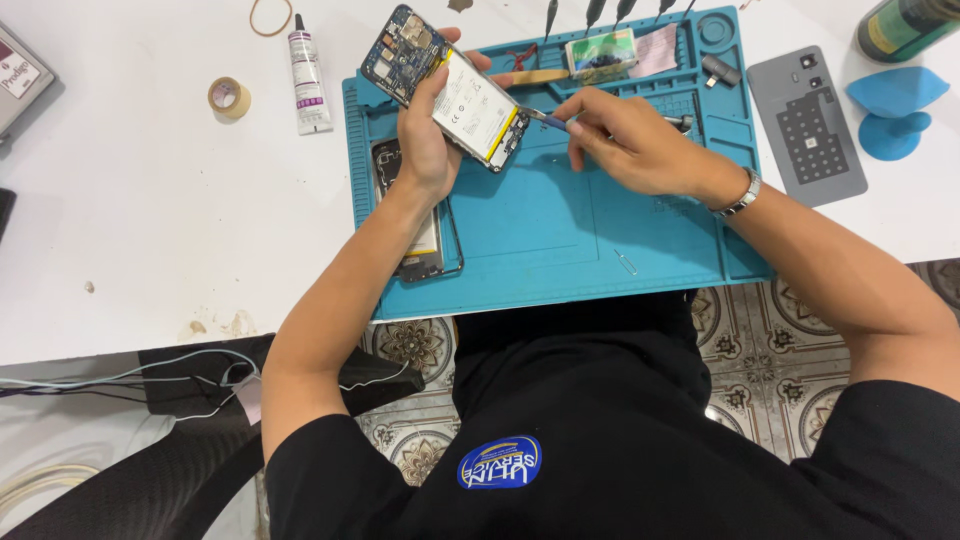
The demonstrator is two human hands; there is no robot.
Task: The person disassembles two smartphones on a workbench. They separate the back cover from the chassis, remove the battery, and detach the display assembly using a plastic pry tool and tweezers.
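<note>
My left hand (425, 140) grips an opened phone (440, 85) tilted above the blue work mat (560, 230); its circuit board and white battery face up. My right hand (625, 140) pinches a thin blue-handled tool (545, 120), whose tip touches the phone's lower right edge near the battery. A second phone frame (425, 250) lies flat on the mat under my left forearm, partly hidden.
A grey phone back cover (810, 125) and a blue suction cup (895, 105) lie to the right of the mat. A glue tube (308, 75), tape roll (229, 97) and rubber band (270, 17) sit to the left. Several tools stand along the mat's far edge.
</note>
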